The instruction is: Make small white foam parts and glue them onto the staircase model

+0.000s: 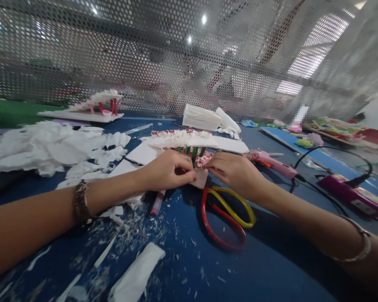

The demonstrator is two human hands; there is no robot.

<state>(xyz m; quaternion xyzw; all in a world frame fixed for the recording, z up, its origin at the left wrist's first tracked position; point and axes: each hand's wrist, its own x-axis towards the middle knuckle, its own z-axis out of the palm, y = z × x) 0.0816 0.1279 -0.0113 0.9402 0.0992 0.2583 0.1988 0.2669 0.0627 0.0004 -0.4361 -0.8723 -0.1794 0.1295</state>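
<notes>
In front of me lies a small craft model: a white base board (140, 152), a raised strip covered in torn white tissue (189, 137), green posts (194, 156) under it, and red-and-white crumpled bits (204, 159). My left hand (168, 170) is closed, thumb and finger pinched at the model's near edge, beside a post. Fingers pressed together, my right hand (236, 171) touches the right side of the crumpled bits. What either pinch holds is too small to make out. Just below are red and yellow looped handles (208, 214), like those of scissors, their other end hidden.
Torn tissue (47, 147) is heaped at left, with a folded tissue (138, 272) nearer me. A pink glue gun (280, 165) and its cord lead to a purple power strip (355, 195). Another model (82, 114) and a tissue pack (203, 117) stand before the perforated metal screen (138, 54).
</notes>
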